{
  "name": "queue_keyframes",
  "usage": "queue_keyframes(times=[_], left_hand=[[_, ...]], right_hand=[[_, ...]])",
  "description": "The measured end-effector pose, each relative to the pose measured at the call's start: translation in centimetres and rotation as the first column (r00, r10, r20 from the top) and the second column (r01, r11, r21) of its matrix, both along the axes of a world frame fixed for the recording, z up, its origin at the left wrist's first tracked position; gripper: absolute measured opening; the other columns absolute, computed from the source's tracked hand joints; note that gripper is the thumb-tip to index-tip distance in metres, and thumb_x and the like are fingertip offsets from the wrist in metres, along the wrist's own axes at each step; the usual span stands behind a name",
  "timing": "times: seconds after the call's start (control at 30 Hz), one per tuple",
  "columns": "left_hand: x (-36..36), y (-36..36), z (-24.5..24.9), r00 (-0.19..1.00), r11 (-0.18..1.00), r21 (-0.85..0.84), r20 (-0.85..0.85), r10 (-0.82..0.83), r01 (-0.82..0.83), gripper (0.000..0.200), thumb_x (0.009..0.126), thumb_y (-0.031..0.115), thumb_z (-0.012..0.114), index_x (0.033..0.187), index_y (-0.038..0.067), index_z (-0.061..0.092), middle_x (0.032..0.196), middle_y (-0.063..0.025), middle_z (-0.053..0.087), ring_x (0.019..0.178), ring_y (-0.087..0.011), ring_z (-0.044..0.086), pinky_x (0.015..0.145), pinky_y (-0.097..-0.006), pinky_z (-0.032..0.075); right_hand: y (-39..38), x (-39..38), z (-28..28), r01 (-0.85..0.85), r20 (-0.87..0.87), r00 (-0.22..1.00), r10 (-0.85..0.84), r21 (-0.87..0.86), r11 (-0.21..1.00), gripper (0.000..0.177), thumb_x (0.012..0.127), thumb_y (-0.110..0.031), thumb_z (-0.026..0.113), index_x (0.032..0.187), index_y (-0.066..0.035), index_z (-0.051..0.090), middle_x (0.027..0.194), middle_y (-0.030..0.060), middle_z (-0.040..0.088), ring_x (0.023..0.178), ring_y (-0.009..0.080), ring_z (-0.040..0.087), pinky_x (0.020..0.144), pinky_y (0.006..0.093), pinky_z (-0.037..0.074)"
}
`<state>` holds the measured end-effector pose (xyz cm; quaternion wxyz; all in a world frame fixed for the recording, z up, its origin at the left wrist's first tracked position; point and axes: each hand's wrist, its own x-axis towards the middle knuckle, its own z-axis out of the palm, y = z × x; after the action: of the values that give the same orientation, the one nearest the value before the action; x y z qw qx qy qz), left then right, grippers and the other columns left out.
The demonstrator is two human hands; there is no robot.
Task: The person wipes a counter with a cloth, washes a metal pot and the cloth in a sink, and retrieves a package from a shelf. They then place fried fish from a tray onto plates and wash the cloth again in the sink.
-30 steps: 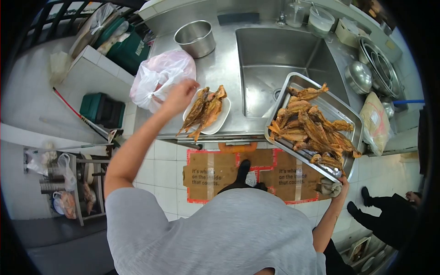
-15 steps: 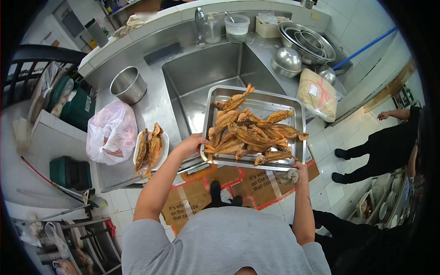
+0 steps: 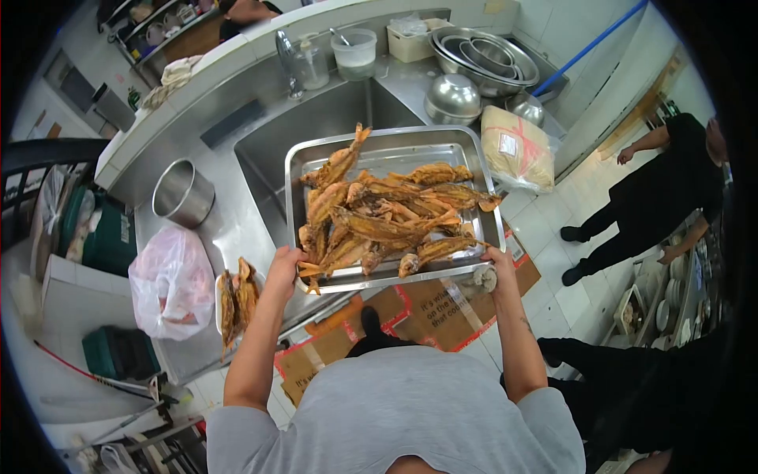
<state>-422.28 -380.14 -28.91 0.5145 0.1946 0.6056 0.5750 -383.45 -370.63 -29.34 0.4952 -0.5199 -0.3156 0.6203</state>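
Note:
A rectangular metal tray [image 3: 294, 186] is held up in front of me, overlapping the front of the sink. Fried fish [image 3: 387, 217] lie heaped on it, browned and whole. My left hand [image 3: 284, 266] grips the tray's near left corner. At the near right corner my right hand [image 3: 499, 268] is closed round the rim, with a grey crumpled cloth [image 3: 482, 278] beside or under its fingers. To the left, a white dish [image 3: 220, 296] with a few more fried fish [image 3: 239, 299] stands on the steel counter, partly behind my left forearm.
A steel sink [image 3: 264, 162] lies beyond the tray. Left on the counter are a steel pot [image 3: 183, 193] and a tied plastic bag [image 3: 170, 284]. Nested bowls [image 3: 485, 63] and a packaged bag [image 3: 517, 150] sit at right. People in black [image 3: 659, 189] stand on the right. Flattened cardboard [image 3: 442, 308] covers the floor.
My view has turned to the right. The tray, still in both hands, has come closer to my body and now sits more centred before me. A person at right has shifted slightly.

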Motion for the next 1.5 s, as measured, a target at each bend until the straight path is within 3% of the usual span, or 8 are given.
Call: queue_keyframes(times=[0.13,0.33,0.63,0.77,1.0,1.3,1.4,1.5], left_hand=[[-2.7,2.8,3.6,1.0,0.999,0.054,0.01,0.008,-0.009,0.014,0.071,0.012,0.052,0.08,0.002,0.048,0.075,-0.007,0.052,0.073,-0.0183,0.053,0.071,-0.0311,0.045],[-6.5,7.8,9.3,0.996,0.969,0.234,-0.03,0.086,-0.077,0.012,0.069,0.013,0.053,0.067,0.001,0.054,0.066,-0.004,0.053,0.061,-0.0142,0.053,0.057,-0.0272,0.044],[-14.7,18.2,21.6,0.967,0.934,0.267,-0.032,0.254,-0.236,0.022,0.075,0.022,0.057,0.093,0.009,0.057,0.087,-0.0064,0.06,0.075,-0.0186,0.06,0.065,-0.0291,0.05],[-19.8,22.9,24.1,0.94,0.889,0.369,-0.099,0.328,-0.271,0.03,0.082,0.043,0.052,0.086,0.013,0.054,0.078,-0.0047,0.057,0.057,-0.0135,0.049,0.039,-0.0256,0.029],[-25.1,29.9,23.0,0.876,0.813,0.397,-0.047,0.481,-0.425,0.055,0.076,0.069,0.041,0.081,0.015,0.047,0.066,-0.0041,0.046,0.052,-0.0148,0.037,0.044,-0.0278,0.028],[-31.9,34.8,20.0,0.856,0.788,0.473,-0.123,0.502,-0.394,0.06,0.085,0.061,0.033,0.116,0.011,0.043,0.116,-0.019,0.045,0.094,-0.0314,0.05,0.081,-0.0455,0.04],[-32.3,36.3,19.5,0.789,0.656,0.522,0.053,0.612,-0.544,0.044,0.088,0.046,0.04,0.115,0.011,0.039,0.099,-0.0133,0.049,0.073,-0.0297,0.052,0.06,-0.0474,0.046],[-33.4,36.7,18.5,0.848,0.69,0.574,0.015,0.53,-0.441,0.067,0.086,0.055,0.039,0.132,0.012,0.019,0.132,-0.0157,0.027,0.105,-0.0344,0.046,0.073,-0.0564,0.042]], right_hand=[[3.4,-4.0,2.5,0.031,-0.132,0.991,-0.032,-0.007,0.999,0.023,0.061,-0.008,0.051,0.08,0.004,0.054,0.067,0.0074,0.055,0.054,0.017,0.053,0.05,0.0278,0.044],[10.2,-7.1,8.3,-0.084,-0.185,0.976,0.11,0.144,0.986,0.002,0.065,-0.009,0.05,0.064,-0.007,0.05,0.06,0.0024,0.05,0.055,0.0159,0.053,0.051,0.0287,0.045],[27.9,-17.9,20.1,-0.333,-0.236,0.875,0.422,0.34,0.88,0.01,0.073,-0.014,0.05,0.066,-0.007,0.051,0.06,0.0063,0.051,0.055,0.0197,0.054,0.052,0.0334,0.047],[39.0,-24.1,22.1,-0.539,-0.276,0.693,0.666,0.415,0.733,0.011,0.075,-0.013,0.047,0.067,-0.005,0.05,0.063,0.0097,0.052,0.056,0.0245,0.054,0.055,0.0383,0.049],[48.5,-34.7,23.9,-0.569,-0.197,0.676,0.71,0.474,0.672,0.017,0.075,-0.011,0.044,0.073,0.003,0.053,0.067,0.0147,0.055,0.061,0.028,0.056,0.062,0.0427,0.05],[54.4,-44.2,19.8,-0.47,-0.246,0.747,0.618,0.462,0.752,0.026,0.08,-0.013,0.037,0.088,0.005,0.054,0.085,0.019,0.058,0.078,0.031,0.057,0.074,0.047,0.048],[55.8,-45.9,18.6,-0.485,-0.271,0.741,0.615,0.418,0.768,0.027,0.081,-0.014,0.036,0.089,0.005,0.054,0.086,0.0198,0.059,0.079,0.0323,0.057,0.077,0.0484,0.047],[55.6,-47.1,17.9,-0.465,-0.27,0.77,0.578,0.383,0.798,0.029,0.082,-0.016,0.035,0.093,0.005,0.052,0.093,0.0207,0.057,0.085,0.0331,0.056,0.082,0.0482,0.045]])
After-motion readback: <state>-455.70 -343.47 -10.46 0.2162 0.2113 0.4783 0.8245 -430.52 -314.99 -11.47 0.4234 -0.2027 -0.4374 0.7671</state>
